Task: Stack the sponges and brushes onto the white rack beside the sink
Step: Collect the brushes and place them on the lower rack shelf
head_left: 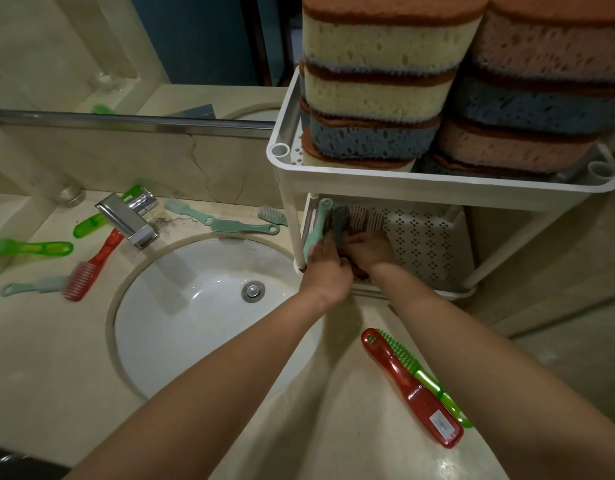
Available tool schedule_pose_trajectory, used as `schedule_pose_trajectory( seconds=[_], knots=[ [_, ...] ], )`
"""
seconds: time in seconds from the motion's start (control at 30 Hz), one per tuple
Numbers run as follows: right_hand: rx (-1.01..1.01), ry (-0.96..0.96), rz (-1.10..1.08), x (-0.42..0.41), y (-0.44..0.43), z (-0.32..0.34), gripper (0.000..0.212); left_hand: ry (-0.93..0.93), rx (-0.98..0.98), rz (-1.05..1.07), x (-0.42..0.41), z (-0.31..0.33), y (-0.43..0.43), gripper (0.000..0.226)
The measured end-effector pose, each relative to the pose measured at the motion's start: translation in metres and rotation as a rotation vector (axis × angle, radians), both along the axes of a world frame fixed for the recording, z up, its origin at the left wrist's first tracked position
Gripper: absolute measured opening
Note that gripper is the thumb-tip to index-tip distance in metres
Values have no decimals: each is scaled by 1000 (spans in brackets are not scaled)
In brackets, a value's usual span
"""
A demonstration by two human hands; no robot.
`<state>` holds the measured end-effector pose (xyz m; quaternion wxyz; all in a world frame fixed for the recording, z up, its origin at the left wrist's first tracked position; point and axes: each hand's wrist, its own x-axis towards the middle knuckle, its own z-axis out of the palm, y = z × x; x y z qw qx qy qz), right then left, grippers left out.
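Brushes in hand: a mint brush (318, 226), a dark brush (339, 220) and brown-bristled brushes (365, 218) lie side by side at the left end of the lower shelf (420, 237).
Long axis: all run front to back, away from the person. The mint brush's ring end points to the back, and the brown bristle heads are also at the far end.
Left hand (325, 268): fingers curled round the near end of the mint brush.
Right hand (368, 252): just beside the left, fingers curled over the near ends of the brown-bristled brushes; the fingertips are hidden.
White rack (437, 188): stands on the counter just right of the sink (202, 306).
Sponges: two tall stacks, left (378, 91) and right (534, 98), fill the top shelf.
Near right counter: a red brush (411, 389) and a green brush (423, 375) touch, both lying diagonally.
Left of sink: a second red brush (95, 265) has its handle toward the faucet (129, 216), with green brushes (29, 247) near it.
Behind sink: loose mint brushes (243, 226) lie along the wall.
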<state>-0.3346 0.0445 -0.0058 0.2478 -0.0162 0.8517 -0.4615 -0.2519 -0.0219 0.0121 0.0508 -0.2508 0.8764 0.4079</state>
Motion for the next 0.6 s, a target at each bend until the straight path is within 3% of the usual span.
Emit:
schedule_pose_trajectory(
  seconds=[0.13,0.27,0.4,0.6],
  knots=[
    [40,42,38,1,-1,-1,8,-37,-5,8,-2,3,-2,53],
    [85,128,56,3,-1,0,24,-8,42,-9,4,4,-5,53],
    [75,161,8,10,2,3,27,69,67,-5,18,4,-8,56],
    [-122,196,-78,40,4,5,15,164,145,33,59,0,-11,53]
  ],
)
